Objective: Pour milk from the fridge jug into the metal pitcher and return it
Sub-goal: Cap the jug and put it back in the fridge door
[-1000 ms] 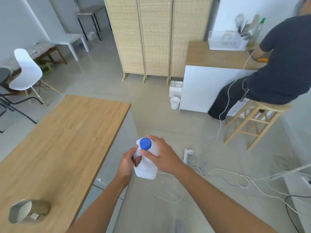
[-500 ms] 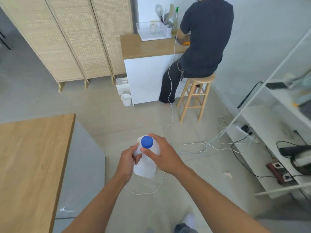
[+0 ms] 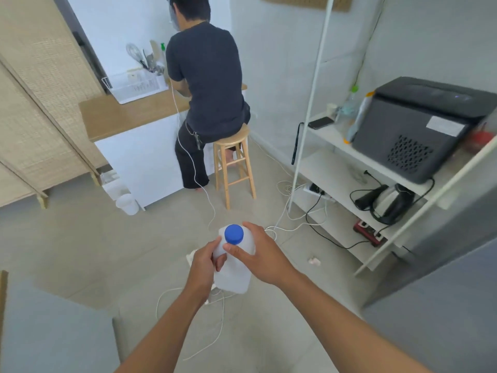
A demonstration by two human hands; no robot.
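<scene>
Milk jug [image 3: 234, 267], translucent white, blue cap [image 3: 234, 233] on, upright in front of me above the grey floor, held in both my hands. My left hand [image 3: 205, 261] wraps the jug's left side, fingers curled through the handle. My right hand [image 3: 259, 255] lies over the shoulder, thumb and forefinger closed against the neck just under the cap. Far right: white shelf unit [image 3: 336, 168] carrying a black box-like appliance [image 3: 419, 127], with a kettle [image 3: 387, 203] on the shelf below. Far centre: a person in dark clothes [image 3: 207, 84] sits on a wooden stool [image 3: 234, 162] at a counter [image 3: 126, 114]. Loose white cables [image 3: 215, 313] on the floor beneath the jug.
</scene>
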